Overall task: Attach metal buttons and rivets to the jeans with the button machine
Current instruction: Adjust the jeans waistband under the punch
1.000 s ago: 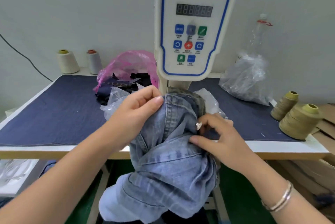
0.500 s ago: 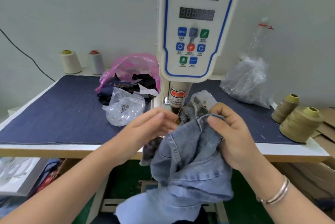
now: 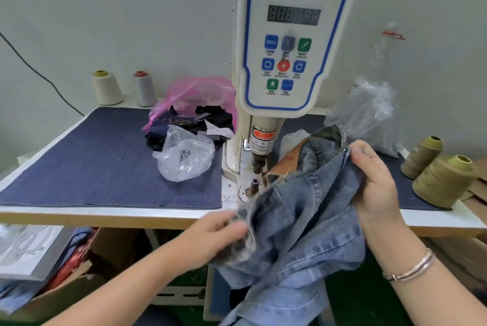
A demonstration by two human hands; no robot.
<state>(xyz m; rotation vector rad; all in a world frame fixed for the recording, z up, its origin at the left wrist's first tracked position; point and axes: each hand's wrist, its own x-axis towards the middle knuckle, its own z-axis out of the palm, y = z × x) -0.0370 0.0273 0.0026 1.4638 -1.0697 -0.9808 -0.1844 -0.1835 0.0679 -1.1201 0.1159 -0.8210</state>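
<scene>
Jeans hang bunched over the surface edge at lower right, beside the button machine die. We pinch the waistband with our left hand while our right hand grips a fold, likely spreading denim for pressing.

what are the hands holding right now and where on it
Both hold the jeans: the right hand grips the bunched waistband end, the left hand grips a lower, blurred edge near the table front.

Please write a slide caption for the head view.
Both hands, left and right, hold jeans beside the button machine.
</scene>
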